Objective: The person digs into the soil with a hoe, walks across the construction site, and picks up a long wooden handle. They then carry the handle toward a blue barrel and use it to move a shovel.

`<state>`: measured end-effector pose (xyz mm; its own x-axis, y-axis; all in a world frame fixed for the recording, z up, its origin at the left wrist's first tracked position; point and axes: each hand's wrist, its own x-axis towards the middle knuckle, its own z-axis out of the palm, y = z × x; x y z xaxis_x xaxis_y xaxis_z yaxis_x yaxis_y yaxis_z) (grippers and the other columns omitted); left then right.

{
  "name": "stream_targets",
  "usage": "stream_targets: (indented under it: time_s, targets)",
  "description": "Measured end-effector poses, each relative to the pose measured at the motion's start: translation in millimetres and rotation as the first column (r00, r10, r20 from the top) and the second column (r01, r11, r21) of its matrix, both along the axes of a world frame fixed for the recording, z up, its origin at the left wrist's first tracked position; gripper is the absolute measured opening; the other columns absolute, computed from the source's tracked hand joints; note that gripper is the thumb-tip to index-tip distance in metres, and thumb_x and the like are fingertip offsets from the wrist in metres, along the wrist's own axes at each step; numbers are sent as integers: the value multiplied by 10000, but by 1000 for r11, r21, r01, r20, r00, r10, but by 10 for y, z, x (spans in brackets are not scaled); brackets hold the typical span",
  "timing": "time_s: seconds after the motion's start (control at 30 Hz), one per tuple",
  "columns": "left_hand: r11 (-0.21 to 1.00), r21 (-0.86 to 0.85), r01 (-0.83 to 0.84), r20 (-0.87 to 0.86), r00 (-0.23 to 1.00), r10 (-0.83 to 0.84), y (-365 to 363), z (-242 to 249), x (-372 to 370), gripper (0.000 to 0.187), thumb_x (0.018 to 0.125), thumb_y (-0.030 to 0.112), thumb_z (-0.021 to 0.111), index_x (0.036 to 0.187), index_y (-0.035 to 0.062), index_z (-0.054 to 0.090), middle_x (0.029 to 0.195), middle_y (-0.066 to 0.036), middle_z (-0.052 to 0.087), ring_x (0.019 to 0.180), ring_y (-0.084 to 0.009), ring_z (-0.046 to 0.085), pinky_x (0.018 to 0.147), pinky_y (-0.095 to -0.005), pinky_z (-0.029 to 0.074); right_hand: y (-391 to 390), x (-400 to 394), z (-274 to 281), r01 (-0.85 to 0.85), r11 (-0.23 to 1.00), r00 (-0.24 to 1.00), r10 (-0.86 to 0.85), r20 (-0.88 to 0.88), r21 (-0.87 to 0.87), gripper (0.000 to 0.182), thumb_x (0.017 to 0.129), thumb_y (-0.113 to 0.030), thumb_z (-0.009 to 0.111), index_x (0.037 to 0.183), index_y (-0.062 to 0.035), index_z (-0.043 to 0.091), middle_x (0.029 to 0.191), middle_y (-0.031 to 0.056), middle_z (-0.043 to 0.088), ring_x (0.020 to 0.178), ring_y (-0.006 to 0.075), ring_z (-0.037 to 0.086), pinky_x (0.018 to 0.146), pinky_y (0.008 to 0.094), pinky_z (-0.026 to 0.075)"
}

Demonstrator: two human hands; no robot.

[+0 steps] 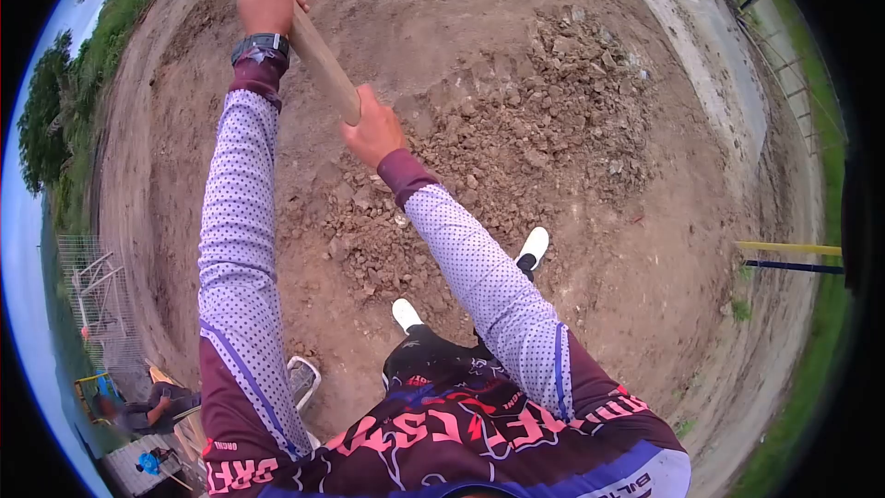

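A long, pale wooden tool handle [318, 60] runs diagonally from the top edge down to my right hand. My left hand [266, 7], with a dark watch at the wrist, is closed around its upper part. My right hand [374, 131] grips the lower end of the handle. The tool's head lies outside the view, so its kind cannot be told. Below and to the right of the handle spreads a patch of loose, broken soil [553, 120] with clods and stones.
My white shoes [534, 247] stand at the near edge of the broken soil. A grey object [302, 380] lies behind my left arm. At lower left are a person in dark clothes [166, 408], another in blue [150, 463] and a wire fence [97, 286]. A concrete strip [710, 46] runs along the right.
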<state>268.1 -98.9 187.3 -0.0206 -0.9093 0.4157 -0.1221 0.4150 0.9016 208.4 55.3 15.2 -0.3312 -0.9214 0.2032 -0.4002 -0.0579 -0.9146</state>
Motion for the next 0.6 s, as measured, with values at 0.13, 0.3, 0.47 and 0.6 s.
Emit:
stream_targets:
  time_s: [0.13,0.3,0.47,0.6]
  targets:
    - [967,235,-103,-11,994,108,-183,-1467,-203,257,780,55,652,956,-54,499,707,-110,586,458,-187,578,416,-337,493,159,-198,-1076,-37,976,999,29,41,215,399,797,-209,698,1106,-70,487,878,258,676,855,469,653,740,531,518]
    - [531,845,-61,63,998,14,1405,-4933,-327,283,793,92,671,948,-94,525,621,-135,595,453,-234,606,435,-383,505,2299,-327,-2791,-56,689,998,14,64,723,446,762,-199,708,1107,-9,499,942,289,672,906,477,652,803,533,520]
    - [218,976,-7,-16,994,104,2987,-5325,-395,176,775,89,641,719,-65,577,581,-134,588,470,-254,601,466,-395,519,3514,-667,-2535,-77,452,992,123,24,889,462,776,-222,709,1111,26,510,916,314,667,906,469,659,801,521,534]
    - [48,998,34,-39,995,91,3820,-5336,-175,142,780,55,637,790,-72,574,628,-140,599,481,-257,607,471,-397,540,4396,-478,-2283,-145,427,982,169,78,892,448,783,-274,688,1080,19,523,931,308,668,901,463,665,821,509,520]
